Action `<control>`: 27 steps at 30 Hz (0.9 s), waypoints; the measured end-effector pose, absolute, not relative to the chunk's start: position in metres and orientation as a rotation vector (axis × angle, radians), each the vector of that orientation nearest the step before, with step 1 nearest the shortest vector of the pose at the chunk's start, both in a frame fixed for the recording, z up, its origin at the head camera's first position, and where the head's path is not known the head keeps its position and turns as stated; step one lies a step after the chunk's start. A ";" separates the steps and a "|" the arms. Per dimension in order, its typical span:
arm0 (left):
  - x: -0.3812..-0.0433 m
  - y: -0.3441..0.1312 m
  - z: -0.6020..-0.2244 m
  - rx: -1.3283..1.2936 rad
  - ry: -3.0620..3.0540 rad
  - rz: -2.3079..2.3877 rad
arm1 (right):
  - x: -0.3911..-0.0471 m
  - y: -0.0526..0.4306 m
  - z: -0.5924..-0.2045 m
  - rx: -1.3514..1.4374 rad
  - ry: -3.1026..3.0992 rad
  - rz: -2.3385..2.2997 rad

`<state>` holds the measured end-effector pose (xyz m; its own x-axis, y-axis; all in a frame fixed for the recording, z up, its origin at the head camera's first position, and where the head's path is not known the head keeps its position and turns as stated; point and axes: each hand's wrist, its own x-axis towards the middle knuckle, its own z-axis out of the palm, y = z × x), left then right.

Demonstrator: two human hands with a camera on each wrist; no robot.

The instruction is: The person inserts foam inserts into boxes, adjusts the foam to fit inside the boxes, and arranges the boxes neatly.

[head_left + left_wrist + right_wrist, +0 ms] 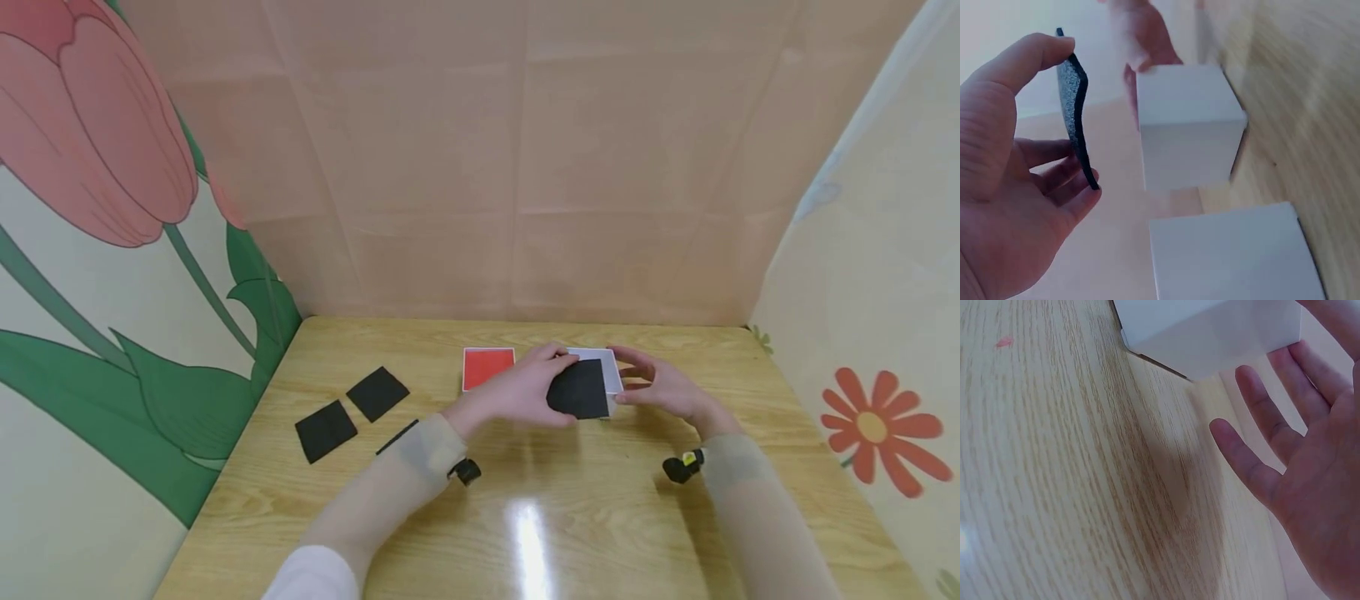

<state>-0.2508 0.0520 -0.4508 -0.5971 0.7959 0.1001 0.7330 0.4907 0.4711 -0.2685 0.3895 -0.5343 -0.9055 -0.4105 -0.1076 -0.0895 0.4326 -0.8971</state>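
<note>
My left hand [525, 390] pinches a black foam square [581, 390] by its edges, thumb on one side and fingers on the other. Seen edge-on in the left wrist view, the foam square [1074, 103] bows slightly. In the head view it overlaps the near part of an open white box [611, 373]. My right hand [667, 390] is at that box's right side, fingers spread and fingertips right at its wall. The right wrist view shows the white box [1216, 347] beside those extended fingers [1247, 453].
Left of the white box stands a second white box with a red inside [489, 367]. Two black squares, one farther back [378, 393] and one nearer [326, 431], lie on the wooden table [600, 517]. Another dark edge [396, 437] shows beside the left forearm. Printed cloth walls surround the table.
</note>
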 end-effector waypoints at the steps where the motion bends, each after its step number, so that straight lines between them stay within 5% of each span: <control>1: -0.255 0.054 -0.451 1.331 2.603 0.711 | -0.268 0.389 -0.534 -0.432 2.377 -1.465; 27: -0.297 0.101 -0.470 1.225 2.669 0.492 | -0.268 0.388 -0.536 -0.409 2.346 -1.479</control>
